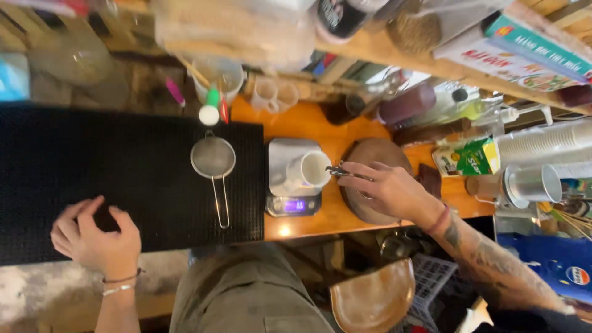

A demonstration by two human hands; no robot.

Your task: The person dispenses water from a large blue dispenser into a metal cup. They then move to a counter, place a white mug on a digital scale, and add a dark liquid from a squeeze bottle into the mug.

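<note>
Two hands share our work: right hand [385, 188] at centre-right pinches small metal tongs [340, 171] at the white cup [310, 171] on the digital scale [293, 185]; left hand [95, 237], lower left, rests loosely curled and empty on the black bar mat [123, 166], steadying us.

We see a white cup [306, 172] sitting tilted on a small digital scale [292, 179] on the orange counter. Thin metal tongs [343, 172] lie level, their tips at the cup's rim.
</note>
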